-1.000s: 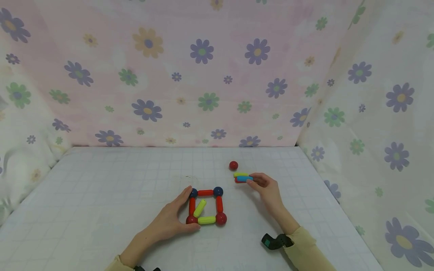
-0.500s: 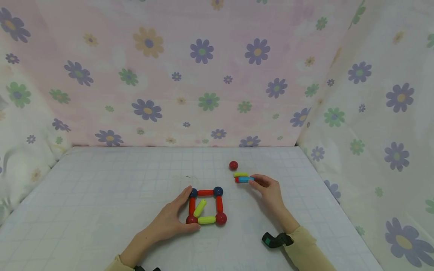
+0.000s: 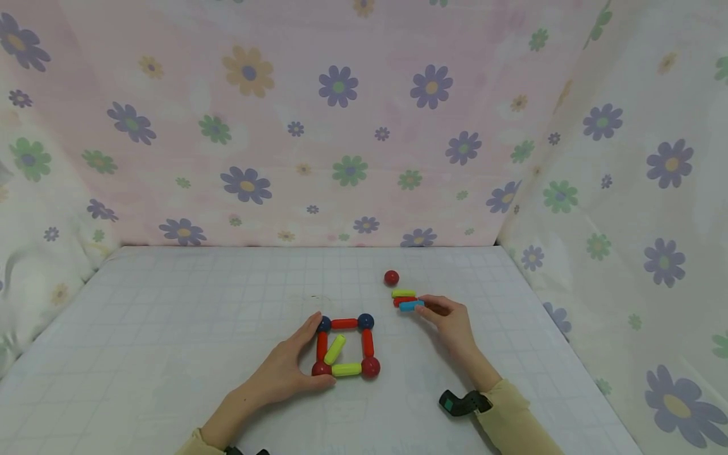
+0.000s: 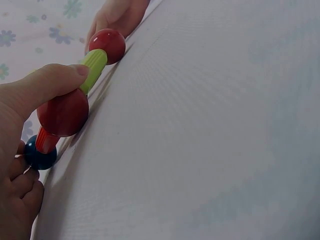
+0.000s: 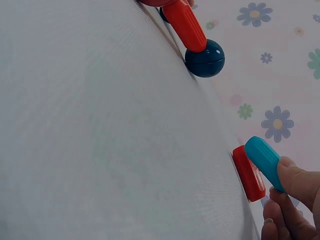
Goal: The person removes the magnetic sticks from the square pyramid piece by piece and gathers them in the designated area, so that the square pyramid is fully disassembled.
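A square of magnetic rods and balls lies on the table; its corners are red balls and blue balls, joined by red rods and a yellow-green rod. My left hand holds its left side, thumb at the near red ball and fingers by the far blue ball. Inside the square another yellow-green rod leans at a slant. To the right, my right hand pinches a light-blue rod between thumb and fingers, close beside a loose red rod.
Behind the loose red rod lies a yellow-green rod, and a single red ball sits farther back. A white table with a faint grid meets flowered cloth walls at the back and sides.
The light-blue rod in my right hand has come toward me, from over the loose rods to the near side of the red one. My left hand and the square have stayed still.
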The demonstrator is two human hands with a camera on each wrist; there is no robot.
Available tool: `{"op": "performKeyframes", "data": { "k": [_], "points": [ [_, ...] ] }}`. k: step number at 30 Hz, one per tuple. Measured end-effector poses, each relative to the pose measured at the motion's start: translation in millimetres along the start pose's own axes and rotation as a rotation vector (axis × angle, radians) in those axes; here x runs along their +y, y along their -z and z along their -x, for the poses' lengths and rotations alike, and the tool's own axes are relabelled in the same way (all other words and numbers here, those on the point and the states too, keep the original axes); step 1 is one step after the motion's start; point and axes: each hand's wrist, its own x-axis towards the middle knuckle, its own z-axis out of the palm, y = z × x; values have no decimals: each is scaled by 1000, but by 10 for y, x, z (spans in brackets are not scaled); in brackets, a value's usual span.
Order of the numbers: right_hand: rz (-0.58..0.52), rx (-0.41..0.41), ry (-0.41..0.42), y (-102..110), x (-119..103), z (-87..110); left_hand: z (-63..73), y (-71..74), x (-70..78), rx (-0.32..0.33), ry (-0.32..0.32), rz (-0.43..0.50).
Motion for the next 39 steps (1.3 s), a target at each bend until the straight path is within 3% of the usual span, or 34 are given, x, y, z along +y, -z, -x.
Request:
{"op": "performKeyframes", "data": {
  "k": [19, 32, 39],
  "points": [
    [159, -24, 18, -22, 43, 31, -5, -11, 1, -4, 4, 0],
    [242, -7, 105, -30, 49, 20, -6, -13, 12, 1, 8, -7],
    [224, -4, 129, -26, 50, 29, -7, -6, 23, 1, 18, -4]
  ]
}}
